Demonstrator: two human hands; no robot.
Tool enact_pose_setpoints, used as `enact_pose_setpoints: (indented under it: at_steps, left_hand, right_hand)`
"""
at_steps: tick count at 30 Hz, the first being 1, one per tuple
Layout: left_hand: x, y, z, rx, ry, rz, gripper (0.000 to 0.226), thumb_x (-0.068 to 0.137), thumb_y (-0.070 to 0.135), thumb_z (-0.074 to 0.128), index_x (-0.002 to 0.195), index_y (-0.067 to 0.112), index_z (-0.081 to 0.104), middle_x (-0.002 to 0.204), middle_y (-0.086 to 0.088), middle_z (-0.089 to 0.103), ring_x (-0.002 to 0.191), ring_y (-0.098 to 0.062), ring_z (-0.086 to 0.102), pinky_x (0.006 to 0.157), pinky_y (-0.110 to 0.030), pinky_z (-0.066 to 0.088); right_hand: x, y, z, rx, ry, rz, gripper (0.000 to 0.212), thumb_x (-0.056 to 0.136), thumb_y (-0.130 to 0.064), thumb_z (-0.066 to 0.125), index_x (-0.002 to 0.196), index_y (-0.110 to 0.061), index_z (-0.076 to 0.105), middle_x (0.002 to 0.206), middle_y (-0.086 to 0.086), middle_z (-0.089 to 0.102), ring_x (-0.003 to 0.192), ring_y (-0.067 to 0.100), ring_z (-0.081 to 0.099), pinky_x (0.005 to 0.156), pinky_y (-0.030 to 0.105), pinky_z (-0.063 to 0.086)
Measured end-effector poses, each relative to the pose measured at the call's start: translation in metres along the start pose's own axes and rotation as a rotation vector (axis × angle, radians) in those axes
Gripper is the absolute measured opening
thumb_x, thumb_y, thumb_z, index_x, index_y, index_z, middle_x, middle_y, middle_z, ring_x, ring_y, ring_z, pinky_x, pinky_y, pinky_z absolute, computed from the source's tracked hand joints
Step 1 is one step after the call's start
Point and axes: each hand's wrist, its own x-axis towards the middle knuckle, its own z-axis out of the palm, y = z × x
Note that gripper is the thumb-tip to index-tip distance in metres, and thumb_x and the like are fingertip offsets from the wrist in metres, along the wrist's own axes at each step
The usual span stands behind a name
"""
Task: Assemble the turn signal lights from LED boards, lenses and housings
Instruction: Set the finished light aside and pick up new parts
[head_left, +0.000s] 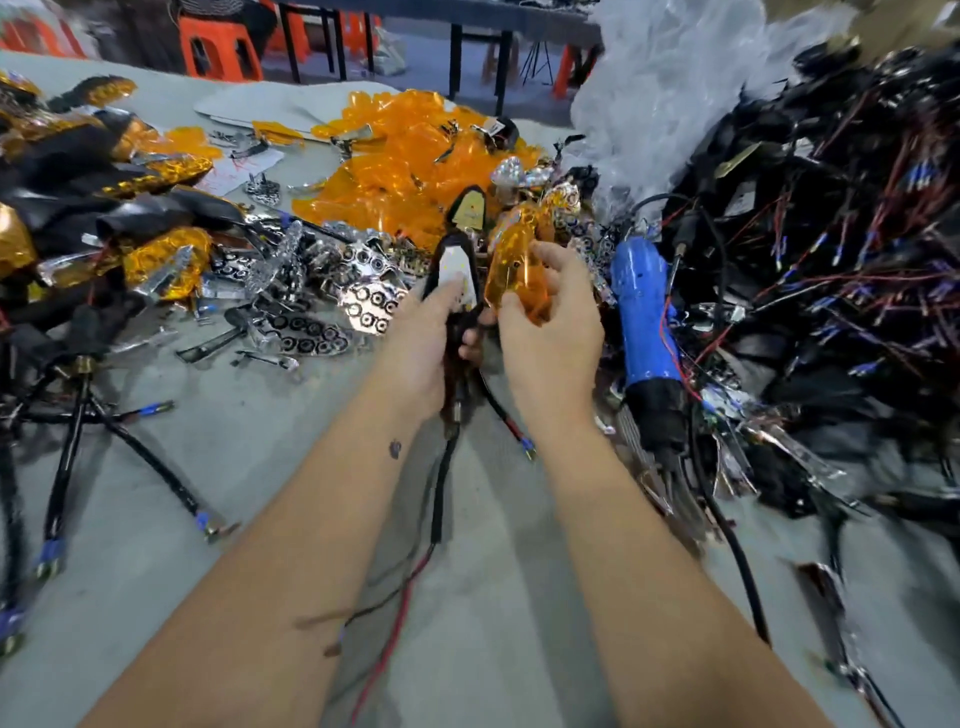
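We had the left hand (415, 338) wrapped around a glossy black housing (453, 283), thumb pressed on the flat white LED board (451, 270) seated in its face; that teardrop shell ran lengthwise away from us, narrow tip pointing toward the far side of the grey table (249, 467), with its black sheathed cable (441, 499) trailing back between our forearms. Just beside it, the right hand (545, 332) pinched a translucent amber lens (514, 270), smooth and curved, thumb low and fingers curled over its right edge; its long axis lay nearly parallel to the housing, tilted slightly right. Beyond them sat a heap of amber lenses (395, 166), mirror-bright chrome reflectors (332, 280) with ringed holes to the left, and a blue cylindrical tool (644, 312) against tangled black wiring (831, 234) on the right.
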Motion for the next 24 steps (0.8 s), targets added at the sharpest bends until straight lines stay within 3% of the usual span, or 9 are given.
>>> enact_pose_setpoints:
  at_steps: [3, 7, 10, 13, 15, 17, 20, 22, 24]
  left_hand:
    - [-0.004, -0.005, 0.005, 0.091, 0.082, 0.103, 0.012, 0.103, 0.015, 0.047, 0.092, 0.014, 0.052, 0.055, 0.0, 0.054, 0.041, -0.01, 0.041, 0.039, -0.018, 0.032]
    - [-0.007, -0.005, 0.002, 0.035, 0.081, 0.09, 0.006, 0.102, 0.014, 0.05, 0.1, 0.013, 0.056, 0.064, -0.004, 0.059, 0.046, -0.013, 0.048, 0.043, -0.021, 0.041]
    - [-0.009, 0.0, -0.001, 0.045, 0.096, 0.09, 0.007, 0.101, 0.015, 0.053, 0.095, 0.014, 0.056, 0.068, -0.005, 0.066, 0.055, -0.016, 0.06, 0.053, -0.028, 0.05]
    - [-0.002, 0.002, -0.008, 0.174, 0.155, 0.097, 0.006, 0.096, 0.018, 0.058, 0.098, 0.013, 0.06, 0.086, -0.015, 0.069, 0.073, -0.028, 0.067, 0.072, -0.041, 0.056]
    - [0.003, 0.002, -0.014, 0.423, 0.233, 0.191, 0.015, 0.092, 0.022, 0.062, 0.098, 0.008, 0.065, 0.094, -0.02, 0.069, 0.082, -0.031, 0.068, 0.083, -0.05, 0.056]
    - [0.005, 0.0, -0.019, 0.666, 0.237, 0.325, 0.016, 0.091, 0.028, 0.065, 0.089, 0.013, 0.07, 0.083, -0.006, 0.071, 0.073, -0.015, 0.065, 0.073, -0.044, 0.055]
    - [0.003, -0.001, -0.02, 0.764, 0.195, 0.401, 0.015, 0.092, 0.031, 0.067, 0.077, 0.029, 0.067, 0.064, 0.019, 0.066, 0.056, 0.008, 0.057, 0.057, -0.016, 0.045]
    - [0.004, -0.001, -0.02, 0.807, 0.214, 0.412, 0.016, 0.093, 0.031, 0.065, 0.077, 0.03, 0.065, 0.069, 0.015, 0.065, 0.058, 0.008, 0.056, 0.056, -0.017, 0.043]
    - [0.004, 0.001, -0.02, 0.936, 0.238, 0.436, 0.021, 0.095, 0.033, 0.061, 0.074, 0.027, 0.061, 0.07, 0.01, 0.062, 0.062, -0.004, 0.056, 0.056, -0.023, 0.04]
  right_hand:
    - [-0.002, 0.005, -0.001, -0.05, 0.011, -0.044, 0.042, 0.089, -0.006, 0.06, 0.127, -0.022, 0.059, 0.118, -0.006, 0.062, 0.103, 0.005, 0.058, 0.086, 0.004, 0.04]
    - [-0.002, 0.008, -0.001, -0.073, -0.019, -0.06, 0.042, 0.091, -0.011, 0.06, 0.131, -0.021, 0.057, 0.12, -0.006, 0.06, 0.105, 0.005, 0.056, 0.09, 0.013, 0.043]
    - [-0.003, 0.01, -0.003, -0.12, -0.028, -0.094, 0.044, 0.093, -0.013, 0.059, 0.136, -0.02, 0.055, 0.125, -0.007, 0.058, 0.104, -0.004, 0.05, 0.09, 0.006, 0.037]
    - [-0.003, 0.011, -0.002, -0.135, -0.041, -0.114, 0.045, 0.093, -0.01, 0.059, 0.136, -0.02, 0.055, 0.13, -0.005, 0.058, 0.111, 0.005, 0.054, 0.096, 0.018, 0.041]
    - [-0.003, 0.012, -0.002, -0.137, -0.04, -0.129, 0.045, 0.092, -0.007, 0.059, 0.136, -0.019, 0.055, 0.131, -0.005, 0.058, 0.109, 0.005, 0.054, 0.094, 0.01, 0.04]
    - [-0.003, 0.013, -0.001, -0.134, -0.036, -0.128, 0.045, 0.093, -0.007, 0.059, 0.136, -0.02, 0.055, 0.13, -0.006, 0.058, 0.103, -0.002, 0.052, 0.086, -0.001, 0.035]
    - [-0.001, 0.015, 0.0, -0.112, -0.02, -0.107, 0.043, 0.093, -0.009, 0.06, 0.134, -0.02, 0.057, 0.126, -0.006, 0.06, 0.095, -0.009, 0.053, 0.079, -0.004, 0.034]
    - [-0.001, 0.013, 0.0, -0.113, -0.013, -0.1, 0.042, 0.093, -0.011, 0.059, 0.135, -0.019, 0.056, 0.125, -0.007, 0.059, 0.095, -0.018, 0.05, 0.078, -0.004, 0.033]
    - [-0.001, 0.013, 0.0, -0.195, -0.028, -0.104, 0.046, 0.095, -0.014, 0.057, 0.141, -0.017, 0.051, 0.134, -0.004, 0.054, 0.109, -0.012, 0.047, 0.091, 0.002, 0.028]
